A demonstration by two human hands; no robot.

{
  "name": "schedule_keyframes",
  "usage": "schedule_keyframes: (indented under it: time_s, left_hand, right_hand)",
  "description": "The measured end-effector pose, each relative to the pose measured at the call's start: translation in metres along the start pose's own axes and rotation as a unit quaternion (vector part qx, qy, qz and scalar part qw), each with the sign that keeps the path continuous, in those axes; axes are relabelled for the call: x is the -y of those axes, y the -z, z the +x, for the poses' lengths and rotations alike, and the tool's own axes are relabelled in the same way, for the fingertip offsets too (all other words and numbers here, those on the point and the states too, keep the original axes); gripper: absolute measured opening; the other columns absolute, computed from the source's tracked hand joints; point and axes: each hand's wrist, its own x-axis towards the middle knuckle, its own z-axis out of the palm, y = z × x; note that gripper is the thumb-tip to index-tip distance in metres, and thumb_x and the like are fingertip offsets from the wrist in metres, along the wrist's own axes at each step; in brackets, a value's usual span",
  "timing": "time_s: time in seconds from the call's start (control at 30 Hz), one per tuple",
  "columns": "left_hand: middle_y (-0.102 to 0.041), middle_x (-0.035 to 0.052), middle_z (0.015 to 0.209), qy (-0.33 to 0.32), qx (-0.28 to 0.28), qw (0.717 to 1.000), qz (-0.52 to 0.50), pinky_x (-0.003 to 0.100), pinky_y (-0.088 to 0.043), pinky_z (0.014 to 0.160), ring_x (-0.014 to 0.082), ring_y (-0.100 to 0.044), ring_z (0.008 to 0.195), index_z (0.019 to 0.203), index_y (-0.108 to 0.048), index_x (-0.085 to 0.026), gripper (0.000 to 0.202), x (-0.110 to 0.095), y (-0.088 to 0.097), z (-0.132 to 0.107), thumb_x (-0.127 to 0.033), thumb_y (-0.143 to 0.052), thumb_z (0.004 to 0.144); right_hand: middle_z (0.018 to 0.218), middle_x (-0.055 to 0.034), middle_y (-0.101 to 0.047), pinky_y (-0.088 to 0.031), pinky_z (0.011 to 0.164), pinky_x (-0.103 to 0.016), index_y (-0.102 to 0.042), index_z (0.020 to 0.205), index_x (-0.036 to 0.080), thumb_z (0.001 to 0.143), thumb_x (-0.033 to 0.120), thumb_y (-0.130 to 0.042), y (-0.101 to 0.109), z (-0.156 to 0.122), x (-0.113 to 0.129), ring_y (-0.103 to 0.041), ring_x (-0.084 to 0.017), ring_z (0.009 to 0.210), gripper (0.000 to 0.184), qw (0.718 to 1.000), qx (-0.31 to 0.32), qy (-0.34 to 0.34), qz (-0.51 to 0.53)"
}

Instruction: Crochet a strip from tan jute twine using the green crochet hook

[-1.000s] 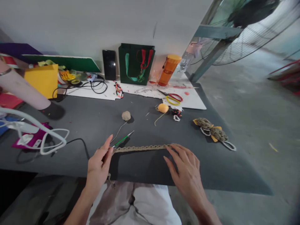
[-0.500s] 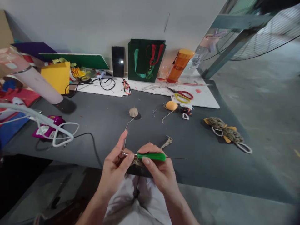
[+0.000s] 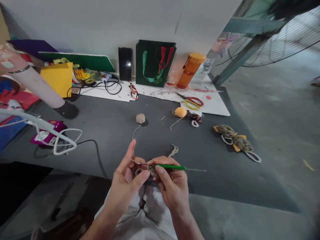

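Near the table's front edge, my right hand [image 3: 175,181] is closed round a crochet hook [image 3: 172,166] with a green handle and thin metal at both ends. My left hand [image 3: 127,176] pinches a small piece of crochet work [image 3: 151,170] in greyish-beige yarn, partly hidden by the fingers. Its index finger is raised, with the yarn running over it. That strand leads up to a small beige yarn ball [image 3: 140,118] on the table. The hook's left tip lies at the crochet work. A crocheted strip [image 3: 174,151] shows just beyond my right hand.
On the dark table [image 3: 100,113] are a yellow yarn ball [image 3: 180,112], scissors [image 3: 191,101], a braided bundle with beads [image 3: 235,138] and a purple power strip [image 3: 48,133]. Behind stand a phone [image 3: 125,63], a green gift bag [image 3: 155,63] and an orange bottle [image 3: 190,70]. A white lamp arm [image 3: 37,121] crosses the left.
The hook has slid and turned slightly to the right in my right hand, and more of the crochet work shows between my fingers. The whole view has shifted a little.
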Motion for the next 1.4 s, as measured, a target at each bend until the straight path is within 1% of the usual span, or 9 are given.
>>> schedule_keyframes:
  time_s: [0.13,0.27,0.33,0.37,0.47,0.53,0.63,0.9,1.4]
  left_hand:
    - [-0.064,-0.0057,0.077,0.029,0.003,0.999,-0.033,0.024,-0.053,0.073,0.0097,-0.060,0.070,0.157,-0.032,-0.035,0.097,-0.002,-0.006,0.001,-0.024,-0.084,0.076]
    - [-0.065,-0.0067,0.074,0.027,-0.037,0.998,-0.040,0.021,-0.052,0.077,0.0084,-0.061,0.073,0.157,-0.034,-0.029,0.101,-0.004,-0.009,0.002,-0.020,-0.087,0.071]
    - [-0.067,-0.0060,0.074,0.035,-0.042,0.997,-0.049,0.022,-0.052,0.083,0.0088,-0.063,0.076,0.156,-0.036,-0.027,0.101,-0.004,-0.010,0.002,-0.019,-0.087,0.070]
    - [-0.068,-0.0055,0.075,0.043,-0.038,0.997,-0.056,0.023,-0.052,0.085,0.0092,-0.063,0.077,0.156,-0.036,-0.026,0.101,-0.005,-0.010,0.002,-0.018,-0.087,0.070]
    - [-0.068,-0.0052,0.074,0.075,-0.025,0.994,-0.074,0.024,-0.053,0.082,0.0096,-0.064,0.074,0.156,-0.036,-0.025,0.101,-0.007,-0.010,0.003,-0.016,-0.086,0.069]
    - [-0.069,-0.0048,0.075,0.094,-0.020,0.992,-0.076,0.024,-0.053,0.078,0.0097,-0.063,0.072,0.155,-0.038,-0.026,0.100,-0.009,-0.009,0.004,-0.016,-0.087,0.068]
    - [-0.070,-0.0029,0.077,0.108,-0.014,0.992,-0.070,0.024,-0.053,0.077,0.0103,-0.063,0.073,0.150,-0.048,-0.025,0.094,-0.010,-0.005,0.005,-0.017,-0.088,0.066]
    - [-0.070,-0.0022,0.077,0.076,-0.023,0.996,-0.031,0.023,-0.051,0.080,0.0103,-0.062,0.075,0.142,-0.059,-0.023,0.083,-0.009,0.004,0.005,-0.018,-0.089,0.065]
    - [-0.069,-0.0001,0.078,0.074,-0.014,0.997,0.026,0.026,-0.050,0.074,0.0124,-0.058,0.074,0.139,-0.062,-0.023,0.075,-0.013,0.011,0.003,-0.021,-0.087,0.069]
  right_hand:
    - [0.082,-0.0023,-0.078,-0.056,0.052,-0.021,-0.076,0.090,0.026,0.090,0.025,-0.073,0.003,0.000,0.005,-0.068,-0.012,0.059,0.003,0.995,0.040,0.064,-0.057]
    - [0.099,-0.0061,-0.081,-0.061,0.072,-0.031,-0.077,0.104,0.026,0.084,0.001,-0.068,0.004,-0.001,0.006,-0.076,-0.020,0.085,0.033,0.932,0.068,0.264,-0.237]
    - [0.103,-0.0056,-0.081,-0.060,0.075,-0.033,-0.077,0.107,0.028,0.082,-0.003,-0.067,0.001,-0.003,0.001,-0.077,-0.021,0.089,0.041,0.924,0.033,0.300,-0.234]
    - [0.101,-0.0042,-0.082,-0.059,0.075,-0.033,-0.078,0.104,0.029,0.083,-0.002,-0.068,-0.001,-0.004,-0.002,-0.077,-0.021,0.089,0.039,0.940,0.002,0.276,-0.200]
    - [0.086,-0.0009,-0.082,-0.056,0.062,-0.027,-0.080,0.086,0.031,0.083,0.014,-0.078,-0.008,-0.006,-0.008,-0.074,-0.016,0.070,0.017,0.992,-0.069,0.099,-0.043]
    - [0.079,-0.0013,-0.081,-0.050,0.049,-0.022,-0.079,0.076,0.028,0.076,0.027,-0.086,-0.010,-0.006,-0.010,-0.064,-0.012,0.053,0.007,0.996,-0.076,-0.003,0.039]
    - [0.075,-0.0015,-0.080,-0.044,0.043,-0.019,-0.077,0.073,0.026,0.069,0.035,-0.091,-0.010,-0.003,-0.009,-0.049,-0.006,0.043,0.018,0.989,-0.077,-0.072,0.108]
    - [0.072,-0.0012,-0.077,-0.034,0.037,-0.014,-0.074,0.079,0.024,0.072,0.037,-0.089,-0.007,0.001,-0.007,-0.047,-0.005,0.042,0.021,0.983,-0.066,-0.100,0.138]
    - [0.072,0.0009,-0.074,-0.035,0.036,-0.017,-0.063,0.081,0.024,0.080,0.043,-0.081,-0.002,0.006,0.001,-0.041,-0.005,0.038,0.026,0.993,-0.038,-0.087,0.076]
